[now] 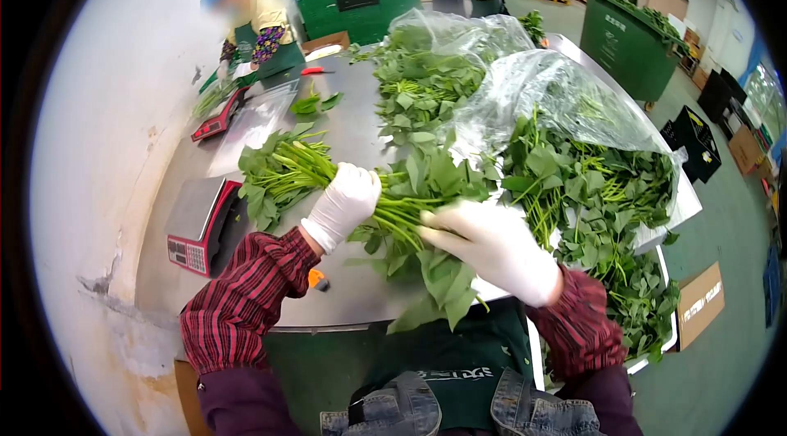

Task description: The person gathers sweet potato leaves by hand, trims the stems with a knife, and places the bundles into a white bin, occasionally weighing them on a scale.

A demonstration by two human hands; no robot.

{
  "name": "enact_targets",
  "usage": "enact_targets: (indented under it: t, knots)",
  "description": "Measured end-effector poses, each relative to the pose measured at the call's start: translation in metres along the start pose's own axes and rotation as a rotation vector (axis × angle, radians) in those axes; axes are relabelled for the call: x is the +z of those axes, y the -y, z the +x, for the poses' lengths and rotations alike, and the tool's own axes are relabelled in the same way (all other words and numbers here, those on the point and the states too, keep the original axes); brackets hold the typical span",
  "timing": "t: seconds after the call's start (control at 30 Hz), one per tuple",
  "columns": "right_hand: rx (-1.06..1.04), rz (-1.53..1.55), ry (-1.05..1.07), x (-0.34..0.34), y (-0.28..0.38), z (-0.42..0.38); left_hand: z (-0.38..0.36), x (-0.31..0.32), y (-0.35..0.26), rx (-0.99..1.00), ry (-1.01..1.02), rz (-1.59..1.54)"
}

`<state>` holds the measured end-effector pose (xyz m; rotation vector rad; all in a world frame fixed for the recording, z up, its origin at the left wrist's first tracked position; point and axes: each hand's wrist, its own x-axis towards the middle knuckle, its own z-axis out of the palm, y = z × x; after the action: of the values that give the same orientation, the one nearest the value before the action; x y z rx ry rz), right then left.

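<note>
My left hand (348, 200), in a white glove, is closed round the stems of a bunch of leafy greens (402, 211) above the metal table. Leaves spread out to the right of the fist. My right hand (496, 249), also gloved, reaches in from the right, slightly blurred. Its fingers are stretched out and apart at the stems and leaves of that bunch. Large leaves (447, 284) hang down under its fingertips, over the table's front edge. Just behind my left hand lies another pile of greens (283, 165), stems toward the fist.
A heap of greens (574, 190) under clear plastic (566, 96) covers the table's right side. Two red scales (197, 219) stand on the left, near an orange tool (318, 279). Two co-workers (246, 30) stand beyond the table (344, 112). A green bin (627, 43) is at back right.
</note>
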<state>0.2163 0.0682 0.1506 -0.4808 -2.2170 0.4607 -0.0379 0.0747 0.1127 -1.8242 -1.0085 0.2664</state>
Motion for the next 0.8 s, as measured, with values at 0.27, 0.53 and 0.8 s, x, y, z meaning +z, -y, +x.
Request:
enact_targets:
  t: [0.27, 0.53, 0.8]
  knots:
    - [-0.116, -0.089, 0.322, 0.049, -0.096, 0.031, 0.017, -0.044, -0.011, 0.145, -0.086, -0.124]
    - [0.693, 0.474, 0.011, 0.018, -0.112, 0.018, 0.002, -0.036, -0.014, 0.111, -0.061, -0.195]
    - [0.18, 0.075, -0.129, 0.025, -0.083, 0.024, 0.01, -0.036, -0.021, 0.073, -0.009, -0.18]
